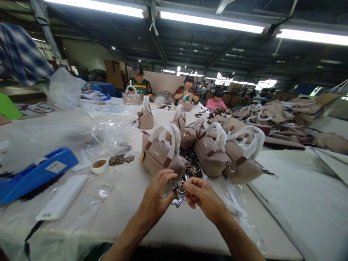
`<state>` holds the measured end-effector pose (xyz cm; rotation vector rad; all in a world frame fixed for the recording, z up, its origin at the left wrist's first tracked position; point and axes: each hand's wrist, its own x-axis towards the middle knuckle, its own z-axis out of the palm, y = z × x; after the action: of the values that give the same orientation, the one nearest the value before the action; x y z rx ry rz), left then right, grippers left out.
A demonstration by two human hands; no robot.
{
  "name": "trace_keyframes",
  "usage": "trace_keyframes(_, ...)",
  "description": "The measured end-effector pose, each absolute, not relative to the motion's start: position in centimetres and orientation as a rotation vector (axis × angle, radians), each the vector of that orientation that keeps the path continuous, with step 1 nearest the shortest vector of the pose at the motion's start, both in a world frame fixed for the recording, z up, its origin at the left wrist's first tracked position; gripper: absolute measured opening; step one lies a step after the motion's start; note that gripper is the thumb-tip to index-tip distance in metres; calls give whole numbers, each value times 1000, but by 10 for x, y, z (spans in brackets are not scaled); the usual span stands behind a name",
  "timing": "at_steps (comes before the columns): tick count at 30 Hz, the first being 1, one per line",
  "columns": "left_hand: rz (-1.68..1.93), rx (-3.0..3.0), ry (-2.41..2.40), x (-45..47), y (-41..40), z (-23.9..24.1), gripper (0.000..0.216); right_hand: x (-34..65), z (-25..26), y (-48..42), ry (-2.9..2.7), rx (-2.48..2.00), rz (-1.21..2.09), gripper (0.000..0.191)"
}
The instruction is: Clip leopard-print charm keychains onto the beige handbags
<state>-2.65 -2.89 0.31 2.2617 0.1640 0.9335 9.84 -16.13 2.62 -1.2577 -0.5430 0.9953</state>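
Observation:
My right hand [202,195] pinches a silver key ring [181,186] between thumb and fingertips. Curled around the ring's other side is my left hand [159,192], its thumb and fingers at a small dark clasp part that is partly hidden. Below the ring hangs a flower-shaped patterned charm [178,200], close to the table. Just behind my hands stands a taupe handbag [160,156] with wrapped white handles and brown leather tabs. A heap of dark patterned charms [191,159] lies beside that bag.
More taupe handbags [212,156] stand to the right. At left are a blue tape dispenser [40,172], a tape roll [99,166], a white power strip [62,197], loose charms [119,158] and clear plastic bags [108,128]. Co-workers [187,92] sit across the table. Bag pieces [282,112] are piled far right.

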Motion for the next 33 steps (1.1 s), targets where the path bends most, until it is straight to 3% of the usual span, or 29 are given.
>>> trace_keyframes(6,1205,2424,36,-33,-35,4,33,98,23,-162,-417,-1183,1048,41)
trace_keyframes(10,1263,2591,1,-34,-36,9,19,96,21,-160,-376,-1128,1066,42)
trace_keyframes(17,1385,2635,-18,-32,-41,6,12,89,17,-155,-302,-1067,1090,41)
trace_keyframes(28,1207,2415,147,-30,-33,5,12,85,3,-153,-285,-1038,1140,39)
trace_keyframes(33,754,1878,468,-28,-25,7,17,97,10,-159,-524,-1372,674,39)
